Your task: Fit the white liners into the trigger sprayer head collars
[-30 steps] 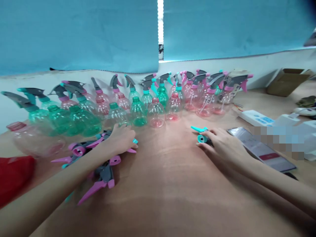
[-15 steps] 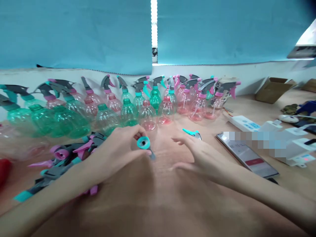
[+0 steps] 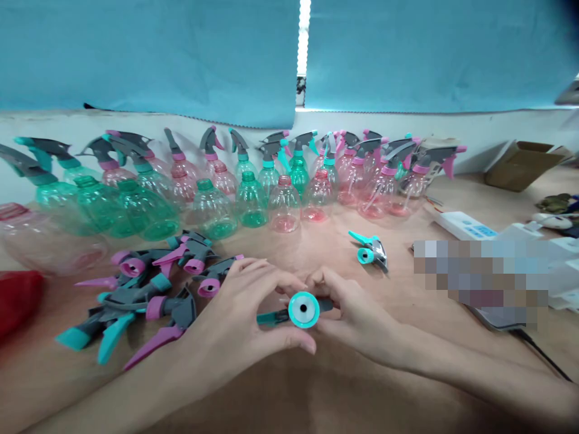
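Close to me, a turquoise and grey trigger spray head (image 3: 304, 308) is held between my two hands, its round collar opening facing me. My left hand (image 3: 239, 301) curls around it, with thumb below the collar and index finger above. On the other side, my right hand (image 3: 362, 307) pinches the grey body. Another turquoise spray head (image 3: 371, 252) lies on the table beyond my right hand. To the left, a pile of pink, turquoise and grey spray heads (image 3: 174, 307) lies partly behind my left forearm.
Along the wall stand clear green and pink bottles (image 3: 215, 211), several fitted with spray heads. A pink bottle (image 3: 49, 241) lies tipped at the left near a red object (image 3: 18, 301). A phone (image 3: 493, 316), a white power strip (image 3: 465, 226) and a cardboard box (image 3: 520, 166) are at right.
My right hand has come in from the right and closed on the spray head in my left hand. The spray head has moved nearer and turned sideways. The view has shifted slightly.
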